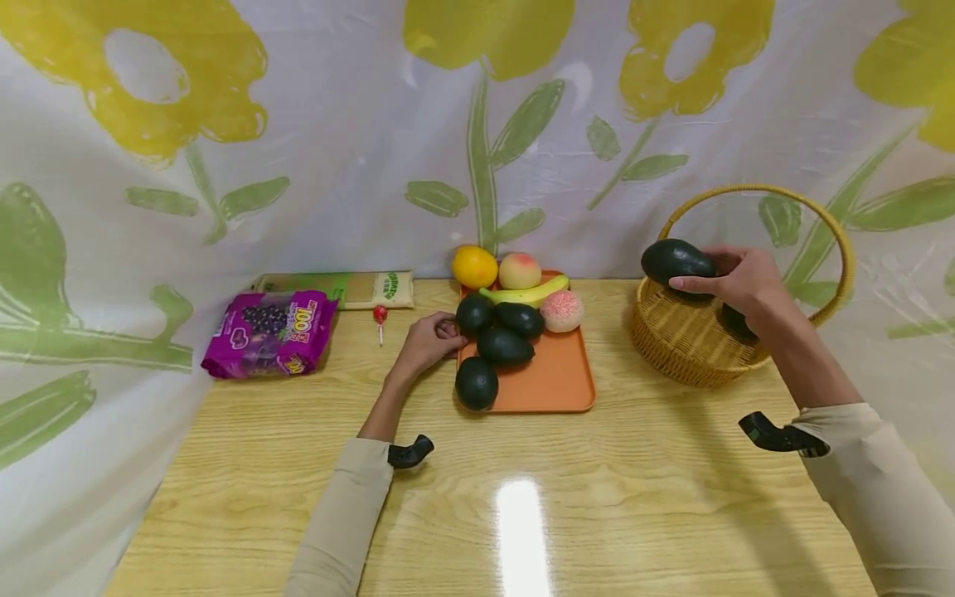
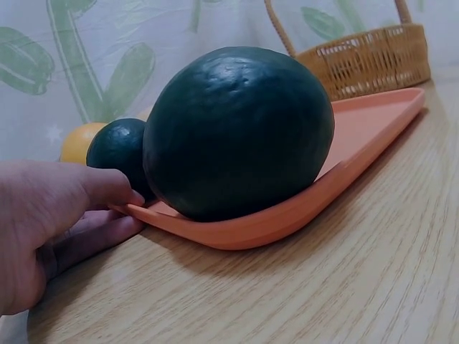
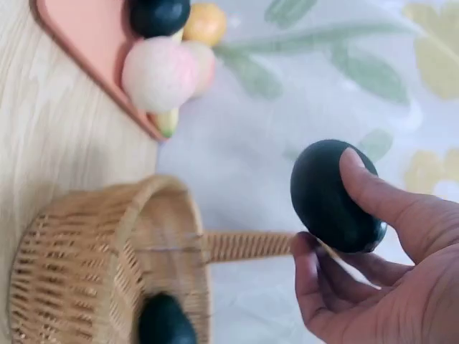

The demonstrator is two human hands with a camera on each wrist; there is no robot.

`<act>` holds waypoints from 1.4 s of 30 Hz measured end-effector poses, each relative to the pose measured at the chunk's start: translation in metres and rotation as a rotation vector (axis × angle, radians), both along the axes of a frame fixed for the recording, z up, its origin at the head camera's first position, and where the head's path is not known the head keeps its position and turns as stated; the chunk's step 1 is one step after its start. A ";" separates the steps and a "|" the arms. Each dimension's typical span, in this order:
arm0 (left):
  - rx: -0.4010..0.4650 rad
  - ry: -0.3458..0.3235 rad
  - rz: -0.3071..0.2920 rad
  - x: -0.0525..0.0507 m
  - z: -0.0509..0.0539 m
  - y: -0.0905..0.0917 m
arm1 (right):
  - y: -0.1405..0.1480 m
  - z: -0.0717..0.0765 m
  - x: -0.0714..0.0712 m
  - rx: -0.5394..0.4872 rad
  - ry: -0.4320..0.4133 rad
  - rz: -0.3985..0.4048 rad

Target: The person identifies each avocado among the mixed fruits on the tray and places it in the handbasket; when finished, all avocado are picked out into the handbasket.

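Observation:
My right hand (image 1: 749,278) grips a dark green avocado (image 1: 675,261) over the wicker basket (image 1: 671,356), thumb on one side and fingers on the other. Inside the basket lies another avocado (image 3: 166,322), partly hidden by the hand in the head view. At the orange tray (image 1: 548,388), my left hand (image 1: 427,344) pinches the left rim between thumb and fingers. Several avocados (image 1: 506,347) occupy the tray's left part, one of them (image 2: 240,136) close to the left wrist camera. Behind them are a banana (image 1: 531,293), two peaches (image 1: 561,311) and an orange (image 1: 474,267).
Left of the tray lie a red lollipop (image 1: 380,315), a purple candy bag (image 1: 270,333) and a flat tan-and-green packet (image 1: 373,288). The basket's tall handle (image 1: 846,249) arches up beside the right hand. A flowered curtain (image 1: 336,149) hangs behind the wooden table (image 1: 627,514).

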State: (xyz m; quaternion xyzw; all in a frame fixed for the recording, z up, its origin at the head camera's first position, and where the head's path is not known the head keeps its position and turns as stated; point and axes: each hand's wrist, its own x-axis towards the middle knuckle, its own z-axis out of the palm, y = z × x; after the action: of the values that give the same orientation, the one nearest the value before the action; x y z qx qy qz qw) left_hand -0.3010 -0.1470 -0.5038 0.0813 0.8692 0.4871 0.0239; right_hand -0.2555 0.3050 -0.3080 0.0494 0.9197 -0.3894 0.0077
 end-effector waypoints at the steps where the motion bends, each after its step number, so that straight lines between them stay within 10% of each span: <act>1: -0.001 -0.001 0.000 0.000 0.000 0.000 | 0.004 -0.002 -0.002 -0.005 -0.007 -0.004; 33: 0.008 0.016 -0.023 -0.001 -0.001 0.005 | 0.047 -0.075 -0.064 -0.121 -0.393 -0.109; 42: -0.003 0.019 -0.001 0.000 -0.003 0.000 | 0.044 -0.084 -0.071 -0.036 -0.339 -0.078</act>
State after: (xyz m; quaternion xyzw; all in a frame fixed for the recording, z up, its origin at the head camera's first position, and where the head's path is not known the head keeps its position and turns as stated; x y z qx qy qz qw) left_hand -0.3012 -0.1465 -0.5066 0.0864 0.8700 0.4852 0.0158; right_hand -0.3270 0.3494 -0.3923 0.1501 0.8954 -0.3919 0.1485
